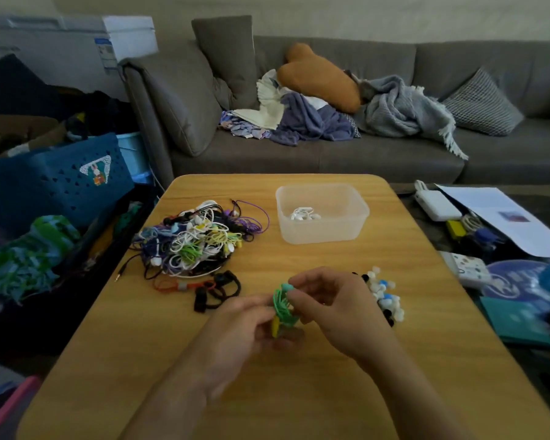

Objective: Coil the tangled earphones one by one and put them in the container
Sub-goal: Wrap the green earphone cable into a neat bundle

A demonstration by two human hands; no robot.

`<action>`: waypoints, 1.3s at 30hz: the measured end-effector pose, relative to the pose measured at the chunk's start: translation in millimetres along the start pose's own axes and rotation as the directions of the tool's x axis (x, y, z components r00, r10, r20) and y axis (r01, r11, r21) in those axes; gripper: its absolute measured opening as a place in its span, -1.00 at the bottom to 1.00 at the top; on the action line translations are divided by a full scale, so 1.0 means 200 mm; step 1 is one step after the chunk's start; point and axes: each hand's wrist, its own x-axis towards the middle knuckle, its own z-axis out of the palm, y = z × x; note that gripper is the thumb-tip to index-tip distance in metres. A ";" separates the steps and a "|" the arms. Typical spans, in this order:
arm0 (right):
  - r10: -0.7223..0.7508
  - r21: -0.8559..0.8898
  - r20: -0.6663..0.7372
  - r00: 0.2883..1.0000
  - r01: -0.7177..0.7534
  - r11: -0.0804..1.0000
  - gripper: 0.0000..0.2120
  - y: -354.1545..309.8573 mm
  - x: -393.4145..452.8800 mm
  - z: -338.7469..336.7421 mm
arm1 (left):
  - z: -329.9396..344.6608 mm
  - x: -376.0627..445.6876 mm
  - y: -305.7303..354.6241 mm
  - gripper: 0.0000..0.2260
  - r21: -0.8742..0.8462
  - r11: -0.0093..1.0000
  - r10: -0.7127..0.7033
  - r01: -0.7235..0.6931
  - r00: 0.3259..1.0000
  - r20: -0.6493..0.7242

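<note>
From the head view, both hands work just above the near middle of the light wooden surface [394, 242]; the left hand [235, 328] has its fingers curled round a small coil of bright green earphone cable [283, 304], with a yellow piece showing at its lower edge, while the right hand [334, 306] pinches the top of the same coil, where a pale teal earbud sticks out, so neither hand is free; the coil looks nearly wound, by my judgement, and not yet ready to drop.

The task seems barely begun; the translucent rectangular plastic container [324, 231] stands towards the far right of the surface and holds one coiled white earphone set [305, 214] and nothing else that I can see; well to its left lies the big tangled heap of white, purple, yellow-green and black earphones [197, 239], which is most of the work still to do; a black and orange corded set [204, 289] lies loose just in front of that heap.

Behind the right hand sits a small cluster of white, blue and black round pieces [383, 295]; I cannot tell what they are.

Beyond the surface a long grey fabric sofa [394, 154] carries an orange cushion [321, 77], crumpled blankets and a checked pillow; a dark blue perforated plastic basket [61, 182] stands to the left among clothes, and papers and small gadgets lie on a lower table to the right.
</note>
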 end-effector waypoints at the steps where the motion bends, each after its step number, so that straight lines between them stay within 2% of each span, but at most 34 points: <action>1: -0.001 -0.043 -0.002 1.000 0.001 0.999 -0.94 0.01 0.00 -0.01 | 0.01 0.00 -0.01 -0.72 -0.035 0.999 -0.020 0.020 1.000 0.007; 3: 0.006 -0.101 -0.004 1.000 -0.006 0.995 -0.95 0.02 0.01 -0.01 | 0.01 0.00 0.00 -0.75 -0.118 0.992 -0.050 0.052 0.999 0.012; 6: 0.016 -0.079 0.016 1.000 -0.015 0.997 -0.94 0.01 0.02 -0.05 | -0.01 0.01 -0.01 -0.78 -0.060 0.998 -0.015 0.015 1.000 -0.002; 9: 0.017 -0.041 0.017 1.000 -0.017 0.999 -0.94 0.00 0.02 -0.10 | -0.02 0.02 -0.02 -0.80 -0.015 0.999 0.038 -0.039 0.997 -0.072; 12: 0.039 0.000 0.028 0.999 -0.039 0.999 -0.94 0.00 0.02 -0.14 | -0.02 0.02 -0.02 -0.82 -0.032 0.997 0.063 -0.067 0.990 -0.127; 16: 0.042 0.029 0.003 0.999 -0.042 0.999 -0.86 0.00 0.01 -0.12 | -0.01 0.02 -0.02 -0.77 -0.108 0.993 0.037 -0.048 0.994 -0.102; 20: -0.076 0.044 -0.084 0.994 0.080 0.996 -0.82 -0.02 0.02 -0.07 | -0.01 0.03 -0.04 -0.68 -0.087 0.995 0.039 -0.048 0.993 -0.107; 22: -0.107 0.107 -0.044 0.993 0.111 0.988 -0.87 -0.04 0.01 -0.05 | 0.00 0.03 -0.05 -0.71 -0.068 0.997 0.040 -0.048 0.992 -0.120; 26: -0.115 -0.052 -0.002 0.993 0.115 0.992 -0.96 -0.02 0.00 -0.03 | 0.00 0.04 -0.07 -0.84 0.021 0.998 0.064 -0.060 0.972 -0.228; 30: -0.032 -0.081 0.045 0.998 0.035 0.996 -0.94 -0.02 -0.01 -0.01 | 0.02 0.06 -0.08 -0.88 0.027 0.996 0.084 -0.080 0.946 -0.314; 33: 0.014 -0.052 -0.037 0.999 -0.016 0.999 -0.91 0.00 -0.02 0.01 | 0.04 0.05 -0.08 -0.86 0.024 0.993 0.118 -0.117 0.936 -0.332; 39: -0.052 -0.068 -0.182 0.982 0.040 0.997 -0.92 0.01 -0.02 0.09 | 0.10 0.05 -0.11 -0.79 -0.055 0.988 0.116 -0.147 0.919 -0.378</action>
